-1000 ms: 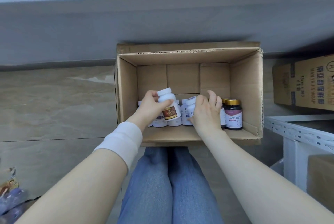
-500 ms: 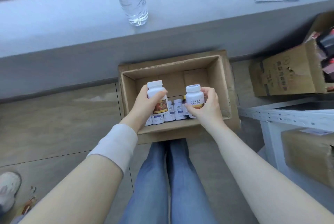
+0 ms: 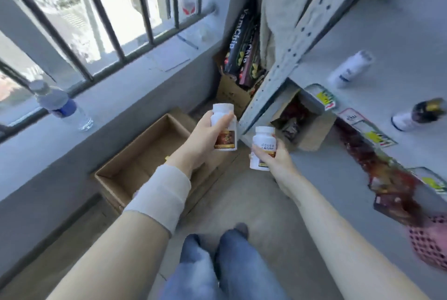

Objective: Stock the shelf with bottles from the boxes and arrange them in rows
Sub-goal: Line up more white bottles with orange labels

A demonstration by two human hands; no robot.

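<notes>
Fingers and thumb of the left hand [image 3: 204,139] were curled round a white bottle with a brown label [image 3: 223,130], which it held upright in the air. From my feed it sat just past the right-hand edge of the open cardboard box [image 3: 145,154] on the floor. The right hand [image 3: 277,160] gripped a second white bottle [image 3: 262,147] from behind, thumb across its label, also upright. The two bottles were near each other but apart.

Both were close to the lower end of the shelf's perforated metal upright [image 3: 290,58]. The first bottle looked just beside its edge, though I could not tell whether they touched. To the right of that upright I saw the grey shelf board [image 3: 391,28], where a white bottle [image 3: 350,67] and a dark-topped bottle [image 3: 418,114] stood well apart, both blurred. Wide bare board lay between and behind them. Price tags [image 3: 326,99] ran along the board's front edge.

Under the board was an open carton [image 3: 312,135]. A water bottle [image 3: 63,108] stood on the windowsill [image 3: 135,96] to the left, near the window bars
</notes>
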